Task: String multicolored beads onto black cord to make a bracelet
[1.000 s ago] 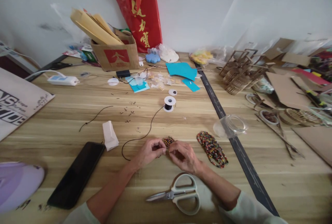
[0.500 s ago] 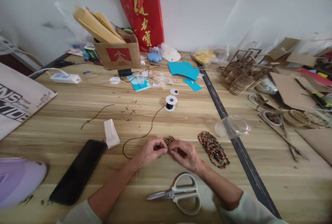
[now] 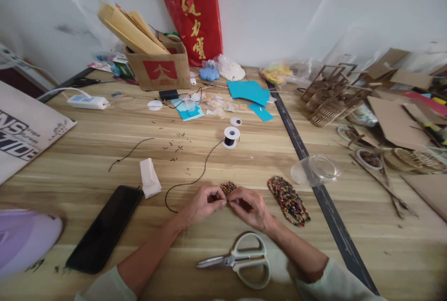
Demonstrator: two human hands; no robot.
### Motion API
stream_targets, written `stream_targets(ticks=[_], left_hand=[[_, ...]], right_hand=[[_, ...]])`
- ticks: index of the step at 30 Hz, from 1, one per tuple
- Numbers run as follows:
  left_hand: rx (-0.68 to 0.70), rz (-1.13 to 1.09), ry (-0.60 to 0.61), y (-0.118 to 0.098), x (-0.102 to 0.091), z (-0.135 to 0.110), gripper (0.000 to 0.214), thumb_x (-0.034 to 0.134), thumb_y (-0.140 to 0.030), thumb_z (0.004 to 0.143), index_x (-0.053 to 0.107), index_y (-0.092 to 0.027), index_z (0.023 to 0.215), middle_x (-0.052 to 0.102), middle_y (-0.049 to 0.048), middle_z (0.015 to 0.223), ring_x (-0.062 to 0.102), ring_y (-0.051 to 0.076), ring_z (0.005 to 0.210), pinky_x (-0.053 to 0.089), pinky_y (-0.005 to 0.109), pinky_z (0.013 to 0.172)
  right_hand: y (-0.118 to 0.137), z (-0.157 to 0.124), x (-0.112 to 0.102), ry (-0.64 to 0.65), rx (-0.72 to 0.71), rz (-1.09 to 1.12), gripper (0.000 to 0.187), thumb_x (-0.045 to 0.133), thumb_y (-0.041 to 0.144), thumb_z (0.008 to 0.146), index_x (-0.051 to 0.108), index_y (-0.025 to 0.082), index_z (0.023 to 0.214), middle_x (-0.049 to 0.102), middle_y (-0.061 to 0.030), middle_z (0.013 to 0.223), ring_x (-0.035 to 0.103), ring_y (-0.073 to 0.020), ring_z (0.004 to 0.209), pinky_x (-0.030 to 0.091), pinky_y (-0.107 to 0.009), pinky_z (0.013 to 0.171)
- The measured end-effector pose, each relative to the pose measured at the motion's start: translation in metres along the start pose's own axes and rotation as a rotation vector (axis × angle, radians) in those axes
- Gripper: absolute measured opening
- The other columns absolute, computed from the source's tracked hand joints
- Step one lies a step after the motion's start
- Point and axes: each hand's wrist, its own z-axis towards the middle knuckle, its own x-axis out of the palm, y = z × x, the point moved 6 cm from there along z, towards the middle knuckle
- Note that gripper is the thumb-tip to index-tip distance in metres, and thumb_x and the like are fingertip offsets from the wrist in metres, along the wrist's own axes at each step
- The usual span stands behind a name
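Note:
My left hand (image 3: 206, 204) and my right hand (image 3: 249, 206) meet fingertip to fingertip, each closed in a pinch. A thin black cord (image 3: 206, 163) runs from a white spool (image 3: 232, 137) in a loose curve to my left hand, where it passes out of sight. Something tiny and brownish sits between the fingertips, too small to make out. Just behind them lies a small cluster of multicoloured beads (image 3: 228, 187), partly hidden by my fingers. Right of my right hand rests a bundle of beaded strands (image 3: 289, 202). Scissors (image 3: 237, 260) with pale handles lie between my forearms.
On the left are a black phone (image 3: 104, 230), a folded white paper (image 3: 150, 178) and a loose black cord piece (image 3: 129, 153). Short black scraps (image 3: 176, 147) are scattered beyond. A clear plastic lid (image 3: 314, 170), woven baskets (image 3: 328, 96) and a cardboard box (image 3: 160, 68) stand farther off.
The view has shifted very slightly. Both hands keep their pinch at nearly the same spot, with the fingertips barely moved.

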Motion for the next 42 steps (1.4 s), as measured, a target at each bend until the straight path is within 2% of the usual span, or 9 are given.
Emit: stream_targets(ticks=[26, 42], left_hand=[[-0.041, -0.007, -0.014, 0.0002, 0.0004, 0.0003, 0.015, 0.062, -0.027, 0.075, 0.059, -0.013, 0.071, 0.051, -0.0016, 0.063, 0.045, 0.010, 0.060, 0.035, 0.021, 0.055], [-0.060, -0.035, -0.035, 0.0053, -0.0012, 0.0021, 0.011, 0.065, -0.022, 0.071, 0.065, -0.011, 0.073, 0.057, -0.0004, 0.065, 0.048, 0.009, 0.058, 0.037, 0.020, 0.055]], right_hand=[[-0.0008, 0.0000, 0.0031, 0.044, 0.007, 0.018, 0.011, 0.052, 0.022, 0.091, 0.060, 0.017, 0.087, 0.061, -0.0040, 0.071, 0.056, -0.0116, 0.062, 0.046, -0.021, 0.057], [-0.0059, -0.0040, 0.0046, 0.047, 0.019, 0.036, 0.008, 0.053, 0.019, 0.090, 0.060, 0.016, 0.087, 0.060, -0.0038, 0.072, 0.055, -0.0115, 0.064, 0.045, -0.021, 0.059]])
